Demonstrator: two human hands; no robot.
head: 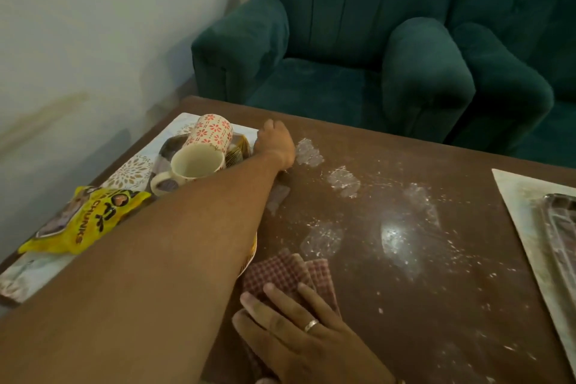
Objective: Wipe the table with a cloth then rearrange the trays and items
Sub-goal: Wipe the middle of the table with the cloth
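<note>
Head view: two green armchairs (358, 50) stand behind a brown table (405, 274), whose bare middle is streaked with white smears and crumbs (343, 181). Along its left edge lies a patterned tray (131, 168) carrying a tipped-over mug (199, 153) and a yellow snack bag (84, 221); a second pale tray (530, 228) sits at the right edge, well apart. The left hand (276, 142), at the end of a long outstretched forearm, is curled closed at the far corner of the left tray; whether it grips the tray rim I cannot tell. The right hand (299, 330) lies open and flat, fingers spread, pressing a checked red cloth (290, 271) onto the table near the front, just beside the left tray.

The mess looks largely unwiped. The likely trouble: the forearm passes right over the mug and bag, so a pull or slide of that tray could roll the mug off. A dry sweep of the cloth may also push crumbs over the table's edge or onto the right tray.
</note>
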